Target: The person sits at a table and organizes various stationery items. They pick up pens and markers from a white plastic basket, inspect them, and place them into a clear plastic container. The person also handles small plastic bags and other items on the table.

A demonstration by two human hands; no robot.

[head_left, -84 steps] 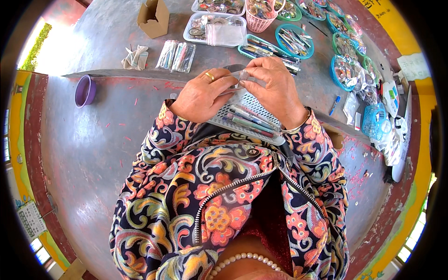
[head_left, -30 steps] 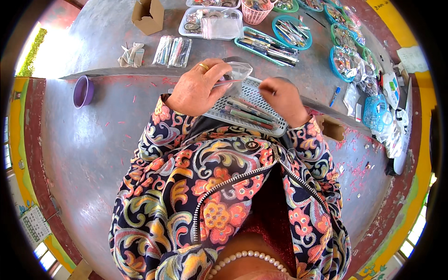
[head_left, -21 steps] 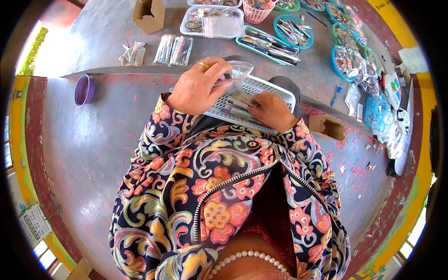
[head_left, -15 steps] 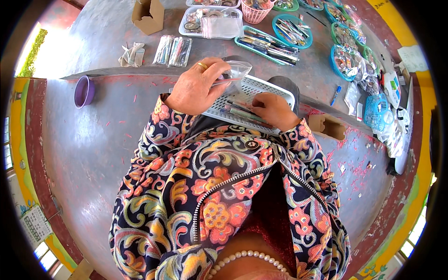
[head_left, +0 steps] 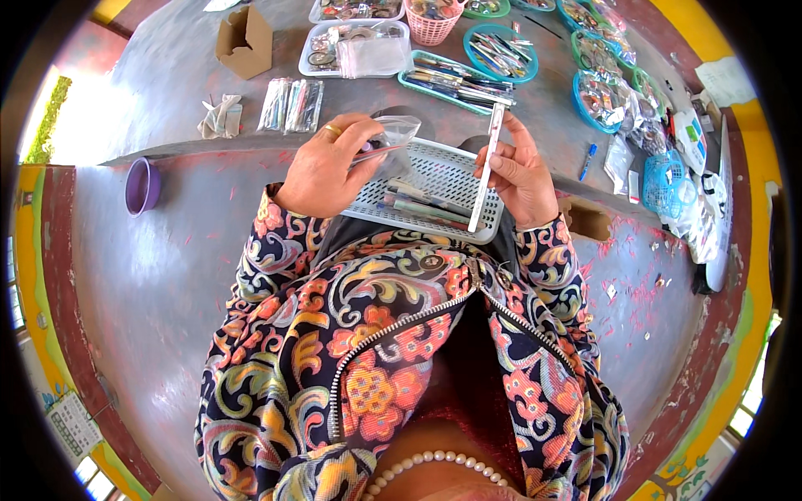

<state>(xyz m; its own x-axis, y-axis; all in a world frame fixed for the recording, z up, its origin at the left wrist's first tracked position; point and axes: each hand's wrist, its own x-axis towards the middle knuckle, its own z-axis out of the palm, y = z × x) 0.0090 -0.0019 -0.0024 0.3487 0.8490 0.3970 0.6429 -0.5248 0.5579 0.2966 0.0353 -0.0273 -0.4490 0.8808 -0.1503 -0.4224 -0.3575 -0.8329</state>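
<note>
The left hand [head_left: 326,167], just left of the frame's centre, is pinching a clear plastic bag [head_left: 399,132] between thumb and fingers, and a thin reddish edge or strip is showing beside the thumb. What the bag is holding I cannot tell. The right hand [head_left: 522,175], right of centre, is gripping 1 slim white pen-like stick [head_left: 481,196] near its middle, between thumb and fingers, so both ends are standing free. The 2 hands are staying apart, with the bag and the stick not touching.

For good handling, I judge that a light pinch at the bag's edge is better than a full squeeze, since thin film is prone to collapsing. A mid-length grip should be keeping the stick steady, and working over the tray should be catching any slip.

Below the hands, a white perforated tray [head_left: 447,177] is sitting at the person's lap, with several pens [head_left: 426,204] lying in its lower part.

Farther up, on the grey worktop [head_left: 184,75], a teal tray [head_left: 443,99] and a round blue basket [head_left: 505,77] are both carrying pens. Wrapped pen-like sticks [head_left: 291,106] are lying in the upper left, below a cardboard box [head_left: 245,42]. A purple bowl [head_left: 143,185] is standing at the far left.
</note>
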